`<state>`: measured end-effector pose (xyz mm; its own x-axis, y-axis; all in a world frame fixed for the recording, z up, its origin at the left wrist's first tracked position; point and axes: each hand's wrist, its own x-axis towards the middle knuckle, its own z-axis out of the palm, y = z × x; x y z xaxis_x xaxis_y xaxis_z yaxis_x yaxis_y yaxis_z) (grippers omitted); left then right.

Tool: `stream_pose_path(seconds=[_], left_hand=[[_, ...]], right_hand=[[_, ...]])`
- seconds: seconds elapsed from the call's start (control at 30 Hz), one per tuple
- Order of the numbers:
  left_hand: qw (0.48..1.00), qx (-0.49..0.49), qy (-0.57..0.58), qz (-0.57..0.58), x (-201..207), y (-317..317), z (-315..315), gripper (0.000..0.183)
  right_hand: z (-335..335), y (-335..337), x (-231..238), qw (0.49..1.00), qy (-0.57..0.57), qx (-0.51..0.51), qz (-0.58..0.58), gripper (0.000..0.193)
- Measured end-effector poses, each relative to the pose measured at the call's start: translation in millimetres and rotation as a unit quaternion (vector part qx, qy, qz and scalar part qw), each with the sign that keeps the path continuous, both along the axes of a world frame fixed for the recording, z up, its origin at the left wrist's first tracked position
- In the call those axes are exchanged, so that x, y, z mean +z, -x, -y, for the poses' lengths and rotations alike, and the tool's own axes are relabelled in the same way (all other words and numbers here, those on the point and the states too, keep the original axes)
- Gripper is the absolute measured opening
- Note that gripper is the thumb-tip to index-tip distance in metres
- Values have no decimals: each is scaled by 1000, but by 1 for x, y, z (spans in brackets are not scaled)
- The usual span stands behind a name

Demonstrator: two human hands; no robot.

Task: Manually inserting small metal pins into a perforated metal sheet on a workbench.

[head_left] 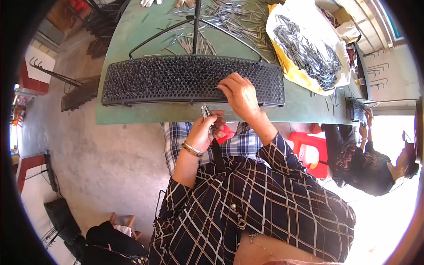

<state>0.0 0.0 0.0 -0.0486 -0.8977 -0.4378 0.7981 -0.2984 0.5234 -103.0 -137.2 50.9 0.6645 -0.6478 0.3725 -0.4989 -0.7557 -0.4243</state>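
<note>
One long black perforated metal rack (176,79) lay on the green table (132,115); her right hand (240,95) rested curled on it, her left hand (205,130) pinched a few thin metal pins (206,112).

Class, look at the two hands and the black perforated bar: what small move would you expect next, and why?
Probably the right hand, resting on the perforated bar, reaches back to the left hand for one metal pin, since that hand holds a small bunch just below the bar.

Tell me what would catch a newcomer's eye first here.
A long black perforated rack lies across the green table, with the right hand pressed on it. The left hand holds metal pins at the near edge. More pins fill a bag at far right.
</note>
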Motion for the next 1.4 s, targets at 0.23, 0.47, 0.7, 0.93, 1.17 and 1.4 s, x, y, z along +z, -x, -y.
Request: stream_pose_path(seconds=[0.23, 0.47, 0.7, 0.93, 1.17, 1.4], left_hand=[[1000, 15, 0, -17, -3, -5, -3, 27], [998, 48, -26, 2, 1, -8, -4, 28], [999, 41, -25, 3, 0, -10, -6, 26], [998, 48, -33, -2, 5, -9, -5, 21], [997, 66, -47, 12, 8, -6, -4, 20], [998, 48, -43, 19, 5, -7, -5, 20]], right_hand=[[-4, -21, 41, 995, 27, 51, 85, 6], [-15, -48, 33, 953, -213, 56, 206, 11], [-14, -65, 11, 967, -133, 78, 203, 8], [-13, -63, 10, 979, -45, 111, 164, 9], [-16, -62, -1, 978, 37, 152, 136, 7], [-20, -65, -5, 987, 60, 106, 102, 7]])
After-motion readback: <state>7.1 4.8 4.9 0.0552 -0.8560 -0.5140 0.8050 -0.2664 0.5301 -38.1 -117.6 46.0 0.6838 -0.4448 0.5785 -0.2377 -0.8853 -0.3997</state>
